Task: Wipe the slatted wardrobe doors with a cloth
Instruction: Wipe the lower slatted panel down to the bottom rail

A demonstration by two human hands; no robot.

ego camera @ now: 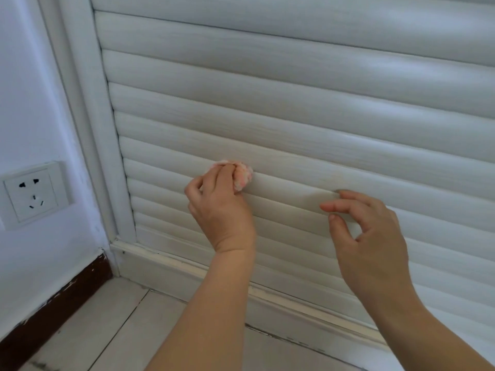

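The white slatted wardrobe door point(308, 108) fills most of the view, its horizontal slats running down to a base rail near the floor. My left hand point(221, 210) grips a small bunched pink-and-white cloth point(242, 175) and holds it against a low slat near the door's left side. My right hand point(367, 234) is further right at about the same height, fingers loosely bent, fingertips touching a slat and holding nothing.
The door's white frame post point(91, 124) runs down the left. A white wall with a power socket point(33, 195) lies left of it, with a dark skirting board point(53, 306) below. Pale floor tiles point(107, 330) meet the wardrobe's base rail point(187, 266).
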